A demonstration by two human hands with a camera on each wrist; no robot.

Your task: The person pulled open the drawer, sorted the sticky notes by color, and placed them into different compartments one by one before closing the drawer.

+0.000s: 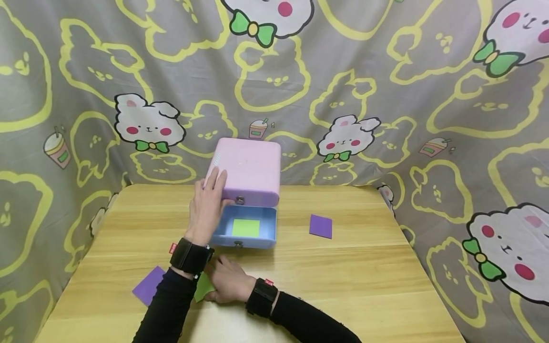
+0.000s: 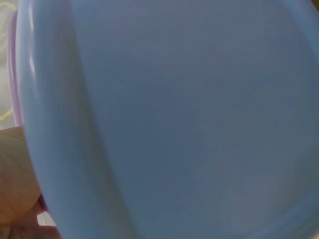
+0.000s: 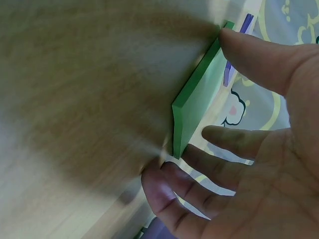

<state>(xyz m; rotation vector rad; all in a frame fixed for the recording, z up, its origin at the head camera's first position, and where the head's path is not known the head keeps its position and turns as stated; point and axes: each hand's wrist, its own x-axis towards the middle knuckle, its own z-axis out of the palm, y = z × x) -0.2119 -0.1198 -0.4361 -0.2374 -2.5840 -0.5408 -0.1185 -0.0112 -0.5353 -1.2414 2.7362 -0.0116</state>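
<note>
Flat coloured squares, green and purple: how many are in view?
4: one flat lime-green square in the blue plastic tray, another at the right hand; one flat purple square right of the tray, another partly behind the black left sleeve. Others may be hidden.

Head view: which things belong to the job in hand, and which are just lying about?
Likely in the job:
pink-and-blue box, left hand on it
loose green piece, at right hand
inner green piece, in the box

Apparently lying about:
left purple piece, untouched
right purple piece, untouched
</note>
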